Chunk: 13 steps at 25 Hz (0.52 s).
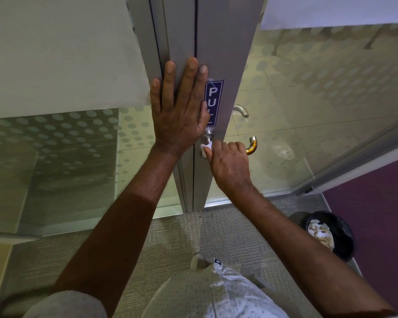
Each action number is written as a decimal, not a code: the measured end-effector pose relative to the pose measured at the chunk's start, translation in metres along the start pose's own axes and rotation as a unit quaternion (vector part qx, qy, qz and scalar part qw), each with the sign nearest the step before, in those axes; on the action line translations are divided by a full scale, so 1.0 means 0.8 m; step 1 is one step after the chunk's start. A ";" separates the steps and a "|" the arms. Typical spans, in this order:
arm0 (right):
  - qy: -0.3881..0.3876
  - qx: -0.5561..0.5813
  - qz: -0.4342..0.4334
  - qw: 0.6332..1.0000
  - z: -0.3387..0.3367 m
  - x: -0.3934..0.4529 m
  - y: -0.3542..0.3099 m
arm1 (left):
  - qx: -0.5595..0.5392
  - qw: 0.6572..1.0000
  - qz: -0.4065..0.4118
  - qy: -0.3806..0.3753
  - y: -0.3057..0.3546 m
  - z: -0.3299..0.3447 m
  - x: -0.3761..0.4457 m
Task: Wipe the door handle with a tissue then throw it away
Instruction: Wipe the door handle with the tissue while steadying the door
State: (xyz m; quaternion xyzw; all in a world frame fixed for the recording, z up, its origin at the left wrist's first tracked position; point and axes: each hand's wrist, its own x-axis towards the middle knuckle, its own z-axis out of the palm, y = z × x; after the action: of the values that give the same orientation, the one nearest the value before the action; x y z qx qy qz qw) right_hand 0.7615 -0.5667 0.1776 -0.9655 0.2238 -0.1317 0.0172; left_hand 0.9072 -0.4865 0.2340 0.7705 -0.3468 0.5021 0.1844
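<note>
Halfway: my right hand (230, 164) pinches a crumpled white tissue (204, 148) on the curved metal door handle (251, 145); my left hand (179, 106) lies flat above, binning remains.

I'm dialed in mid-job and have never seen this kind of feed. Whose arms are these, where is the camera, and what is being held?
There is no machine here: a person works with bare hands, and the single picture comes from a wide-angle camera worn on the head, looking down. The left hand lies flat on the metal door frame beside a blue PULL sign. The right hand presses a small white tissue against the base of the door handle. On the floor at lower right stands a black-lined bin with crumpled paper inside.
</note>
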 end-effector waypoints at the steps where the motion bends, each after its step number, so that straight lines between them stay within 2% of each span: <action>1: 0.024 -0.003 -0.032 0.999 0.005 -0.009 0.011 | 0.003 1.000 0.002 0.000 0.000 0.001 0.000; 3: 0.065 -0.028 -0.101 0.992 0.015 -0.018 0.034 | 0.016 1.000 0.007 0.000 0.000 0.003 -0.001; 5: 0.072 -0.041 -0.122 0.989 0.015 -0.010 0.040 | 0.026 1.000 0.004 -0.001 0.000 0.003 -0.001; 9: 0.010 -0.060 -0.096 0.994 0.002 0.020 0.027 | 0.030 1.000 -0.007 -0.004 0.000 0.005 -0.002; 13: 0.046 -0.051 -0.078 0.995 0.006 0.016 0.026 | 0.022 1.000 -0.010 -0.004 -0.001 0.003 -0.002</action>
State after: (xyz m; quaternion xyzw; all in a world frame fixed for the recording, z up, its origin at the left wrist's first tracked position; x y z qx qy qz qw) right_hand 0.7651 -0.5914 0.1741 -0.9725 0.1550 -0.1654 -0.0531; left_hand 0.9087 -0.4872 0.2318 0.7798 -0.3283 0.5049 0.1710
